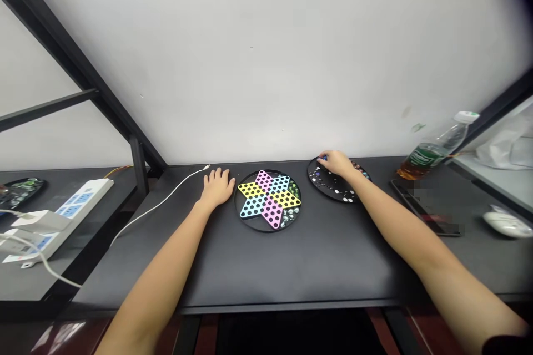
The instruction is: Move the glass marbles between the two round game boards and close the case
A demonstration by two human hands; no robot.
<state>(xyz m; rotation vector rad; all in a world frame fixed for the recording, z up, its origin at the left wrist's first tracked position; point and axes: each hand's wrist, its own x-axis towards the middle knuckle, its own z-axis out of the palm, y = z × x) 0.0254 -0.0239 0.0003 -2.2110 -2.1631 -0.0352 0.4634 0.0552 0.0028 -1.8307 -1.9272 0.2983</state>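
Observation:
A star-shaped Chinese checkers board (268,198) in pink, yellow and light blue lies in a round black tray. Green and clear marbles (290,214) rest at the tray's right side, beside the star. Just left of this board, my left hand (217,187) lies flat on the table with its fingers spread, holding nothing. Over the far left rim of a second round black tray (333,191), my right hand (337,162) has its thumb and fingers closed around a blue marble (325,158). White and dark marbles are scattered in that second tray; my hand hides part of it.
A tilted drink bottle (431,150) and a dark phone-like slab (425,208) are on the right, with a white computer mouse (507,223) beyond. A white cable (160,199) runs left of my left hand. At far left lies a power strip (75,208). A wall (266,66) stands behind the table.

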